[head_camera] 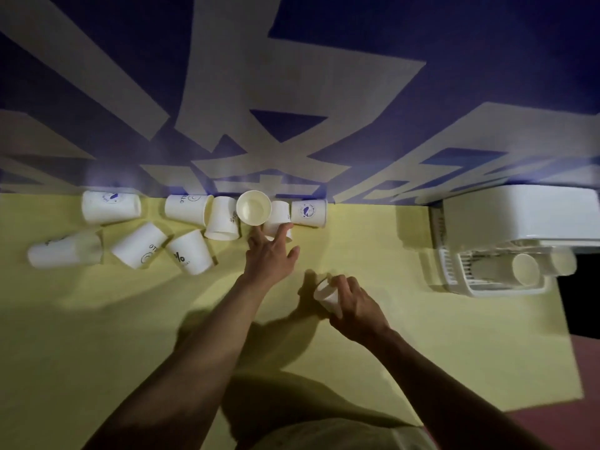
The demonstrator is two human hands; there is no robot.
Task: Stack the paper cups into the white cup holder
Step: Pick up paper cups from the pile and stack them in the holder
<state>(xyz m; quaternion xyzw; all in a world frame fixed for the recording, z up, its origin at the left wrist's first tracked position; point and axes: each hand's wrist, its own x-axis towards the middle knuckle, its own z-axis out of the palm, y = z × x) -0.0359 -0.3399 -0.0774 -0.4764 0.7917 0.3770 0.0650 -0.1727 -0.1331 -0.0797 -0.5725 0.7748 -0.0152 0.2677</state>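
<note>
Several white paper cups lie scattered along the far side of the yellow table (357,352). One upright cup (253,207) shows its open mouth; a cup on its side (277,219) lies beside it. My left hand (271,258) reaches toward these with fingers spread and relaxed, its fingertips touching the cup on its side. My right hand (355,306) grips a small stack of paper cups (328,295) held on its side, just above the table. The white cup holder (496,271) lies at the right with cups (526,269) inside it.
A blue wall with large pale lettering (292,92) rises behind the table. A white box-shaped appliance (519,216) sits at the far right, behind the holder. More cups lie at the left, such as one (110,206) near the wall. The table's right edge (571,368) borders a reddish floor.
</note>
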